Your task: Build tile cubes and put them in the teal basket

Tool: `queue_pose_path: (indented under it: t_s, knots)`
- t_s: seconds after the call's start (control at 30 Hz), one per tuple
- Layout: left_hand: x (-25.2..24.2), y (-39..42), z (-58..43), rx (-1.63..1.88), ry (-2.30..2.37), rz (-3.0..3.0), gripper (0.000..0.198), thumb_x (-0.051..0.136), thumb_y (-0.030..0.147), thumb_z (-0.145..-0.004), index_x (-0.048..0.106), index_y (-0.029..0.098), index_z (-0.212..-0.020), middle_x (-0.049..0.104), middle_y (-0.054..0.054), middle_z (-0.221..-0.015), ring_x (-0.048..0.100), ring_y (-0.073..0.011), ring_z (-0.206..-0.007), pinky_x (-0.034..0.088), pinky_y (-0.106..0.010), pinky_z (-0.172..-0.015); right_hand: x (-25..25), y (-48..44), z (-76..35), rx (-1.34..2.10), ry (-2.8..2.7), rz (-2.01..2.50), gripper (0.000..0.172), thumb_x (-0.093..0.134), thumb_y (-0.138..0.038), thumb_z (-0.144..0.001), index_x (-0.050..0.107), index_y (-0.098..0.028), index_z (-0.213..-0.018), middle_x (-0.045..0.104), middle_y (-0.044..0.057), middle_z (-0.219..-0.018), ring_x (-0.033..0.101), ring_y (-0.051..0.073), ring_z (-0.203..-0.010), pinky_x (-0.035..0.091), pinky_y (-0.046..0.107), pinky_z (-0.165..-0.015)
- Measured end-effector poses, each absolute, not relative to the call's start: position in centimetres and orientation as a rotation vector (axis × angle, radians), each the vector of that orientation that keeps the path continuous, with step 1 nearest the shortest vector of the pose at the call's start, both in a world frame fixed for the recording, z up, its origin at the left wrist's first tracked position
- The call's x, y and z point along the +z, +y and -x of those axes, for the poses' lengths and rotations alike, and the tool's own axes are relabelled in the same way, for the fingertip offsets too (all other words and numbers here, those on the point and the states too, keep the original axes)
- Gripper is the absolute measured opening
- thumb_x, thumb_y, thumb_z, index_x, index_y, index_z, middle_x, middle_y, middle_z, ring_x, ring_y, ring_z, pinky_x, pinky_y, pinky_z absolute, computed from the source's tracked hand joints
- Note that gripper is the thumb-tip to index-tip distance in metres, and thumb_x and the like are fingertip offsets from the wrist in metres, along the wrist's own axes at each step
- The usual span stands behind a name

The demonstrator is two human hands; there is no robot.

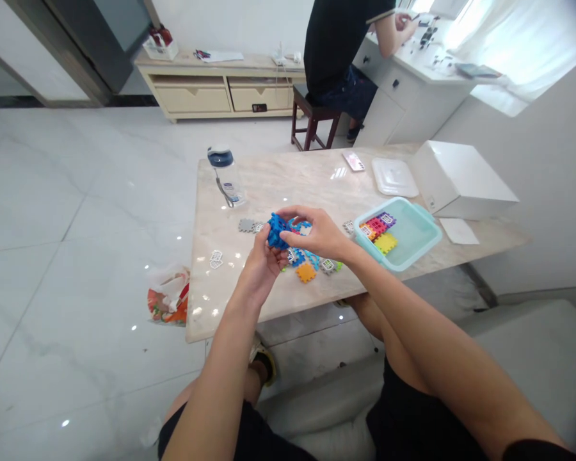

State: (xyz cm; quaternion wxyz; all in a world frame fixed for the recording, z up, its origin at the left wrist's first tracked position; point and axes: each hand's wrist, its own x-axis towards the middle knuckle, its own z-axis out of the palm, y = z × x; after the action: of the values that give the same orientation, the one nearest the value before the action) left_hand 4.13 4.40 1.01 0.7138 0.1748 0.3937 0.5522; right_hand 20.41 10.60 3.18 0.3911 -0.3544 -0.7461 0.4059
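Head view: both hands meet just above the near part of the marble surface (269, 186). Left hand (262, 261) comes up from below, fingers curled round the underside of a blue block cluster (276, 230), a small cube-ish build of interlocking plastic tiles. Right hand (319, 234) reaches over from the right, thumb & fingers pinched on the cluster's top/right side. So both hands are closed on the same piece, held clear of the surface.

Under & just beside the hands: loose tiles on the surface, incl. an orange tile (306, 272), a grey tile (246, 225) to the left, some blue & green bits partly hidden by the right hand. Two small white pieces (216, 258) lie farther left, apart from the pile.

Right of the hands: teal plastic tub (413, 240), open, w/ pink, purple, yellow & orange tiles in its left end. Its clear lid (393, 176) lies behind it, next to a white box (461, 179). Small pink card/phone-like item (354, 161) sits near the lid; can't tell which. White paper slip (458, 230) right of the tub.

Far-left edge of surface: clear water bottle (225, 176) w/ dark blue cap, upright.

Floor, left of the surface: crumpled orange-and-white bag (168, 301).

Background: another person (340, 51) in dark top sits on a wooden stool (314, 121) at a white desk (413, 70), hand up at the desk. Low beige cabinet (221, 86) along the far wall.
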Motion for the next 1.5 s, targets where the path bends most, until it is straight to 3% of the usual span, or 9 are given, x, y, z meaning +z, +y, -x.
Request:
queue_pose_path:
  t_s: [0.23,0.57,0.8,1.0,1.13,1.23,1.4,1.5]
  knots:
    - [0.8,4.6,-4.9,1.199,0.785,-0.376,0.043,0.087,0.06,-0.087,0.077,0.019,-0.097,0.082,-0.002,-0.09,0.07,-0.0104,-0.065,0.058,-0.02,-0.065,4.7,8.9,-22.3,0.913,-2.037,0.857,0.053,0.08,-0.028,-0.082,0.077,-0.024,-0.135,0.081,0.006,-0.132,0.075,0.026,-0.121,0.058,0.042,-0.11]
    - [0.6,4.4,-5.2,1.2,0.752,-0.439,0.04,0.087,0.055,-0.088,0.079,0.018,-0.103,0.083,-0.008,-0.089,0.081,-0.0217,-0.085,0.062,-0.026,-0.072,5.7,8.0,-23.4,0.868,-2.111,0.9,0.055,0.092,-0.039,-0.083,0.077,-0.03,-0.135,0.08,0.005,-0.134,0.074,0.029,-0.127,0.056,0.048,-0.116]
    - [0.3,4.8,-4.8,1.347,0.826,-0.419,0.043,0.09,0.057,-0.082,0.077,0.019,-0.097,0.079,-0.001,-0.083,0.064,-0.0091,-0.06,0.049,-0.02,-0.057,5.5,8.3,-23.3,0.927,-1.829,0.984,0.059,0.093,-0.051,-0.084,0.075,-0.026,-0.134,0.081,0.007,-0.122,0.076,0.026,-0.114,0.064,0.043,-0.101]
    - [0.1,4.8,-4.8,1.447,0.871,-0.44,0.052,0.088,0.064,-0.081,0.077,0.017,-0.099,0.08,-0.004,-0.092,0.059,-0.0069,-0.061,0.045,-0.02,-0.057,3.9,8.9,-23.3,1.041,-1.567,1.186,0.072,0.096,-0.055,-0.078,0.071,-0.021,-0.136,0.077,0.008,-0.116,0.075,0.021,-0.089,0.067,0.037,-0.081]
    - [0.2,4.8,-4.8,1.447,0.848,-0.409,0.046,0.089,0.061,-0.082,0.075,0.019,-0.094,0.076,0.0,-0.083,0.057,-0.0071,-0.059,0.044,-0.02,-0.055,4.1,8.5,-23.0,1.039,-1.606,1.145,0.068,0.094,-0.052,-0.081,0.072,-0.023,-0.138,0.078,0.007,-0.116,0.076,0.023,-0.095,0.068,0.039,-0.087]
    - [0.3,4.7,-4.8,1.365,0.791,-0.37,0.045,0.089,0.061,-0.083,0.074,0.02,-0.091,0.073,0.002,-0.076,0.059,-0.0079,-0.057,0.047,-0.02,-0.055,5.1,7.9,-22.9,0.997,-1.755,1.029,0.058,0.092,-0.047,-0.086,0.074,-0.027,-0.137,0.08,0.006,-0.122,0.076,0.025,-0.109,0.065,0.043,-0.099]
    - [0.6,4.3,-5.0,1.249,0.764,-0.399,0.045,0.086,0.06,-0.088,0.079,0.019,-0.106,0.083,-0.007,-0.096,0.078,-0.0169,-0.079,0.058,-0.023,-0.066,6.4,7.0,-22.8,0.934,-1.975,0.912,0.055,0.092,-0.04,-0.087,0.075,-0.033,-0.139,0.078,0.003,-0.138,0.072,0.029,-0.128,0.056,0.051,-0.117]
    - [0.6,4.2,-5.2,1.211,0.747,-0.439,0.044,0.085,0.059,-0.089,0.08,0.019,-0.107,0.084,-0.007,-0.095,0.081,-0.0206,-0.087,0.06,-0.025,-0.071,6.3,6.9,-22.9,0.895,-2.024,0.923,0.056,0.092,-0.037,-0.086,0.075,-0.034,-0.139,0.078,0.003,-0.138,0.071,0.031,-0.132,0.053,0.053,-0.121]
